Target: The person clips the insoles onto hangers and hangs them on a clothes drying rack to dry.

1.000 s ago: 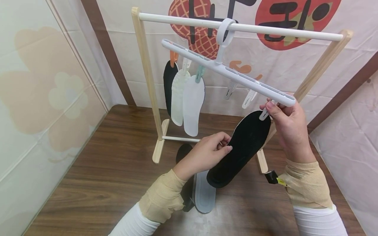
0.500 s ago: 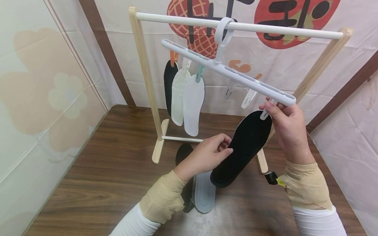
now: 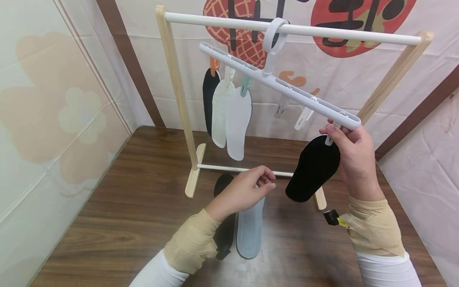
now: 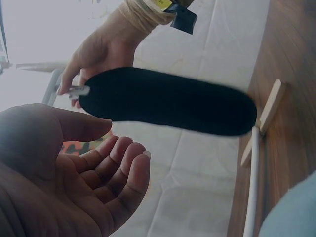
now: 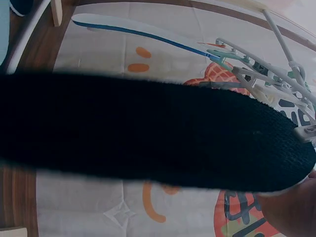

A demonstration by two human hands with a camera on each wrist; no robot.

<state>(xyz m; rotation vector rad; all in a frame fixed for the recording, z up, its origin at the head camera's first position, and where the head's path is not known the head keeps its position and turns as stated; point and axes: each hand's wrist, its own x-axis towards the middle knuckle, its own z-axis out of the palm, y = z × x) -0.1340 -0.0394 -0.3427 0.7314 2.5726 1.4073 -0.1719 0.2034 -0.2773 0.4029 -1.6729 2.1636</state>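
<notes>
Black, fuzzy-faced insole [image 3: 312, 169], long with rounded ends, hangs tilted from the pale plastic clip [image 3: 329, 140] at the right end of the light grey hanger [image 3: 287, 87]; right hand [image 3: 355, 149] pinches that clip, left hand [image 3: 251, 187] is just apart from the insole, loosely curled, holding nothing. Probably best to check the clip bites well past the edge, then let go gently so the slanted bar doesn't swing. Smooth white insole [image 3: 239, 123] and nubbly pale insole [image 3: 219, 113] hang opposite, ridged grey insole [image 3: 250, 231] on the woodgrain table [image 3: 125, 207].
</notes>
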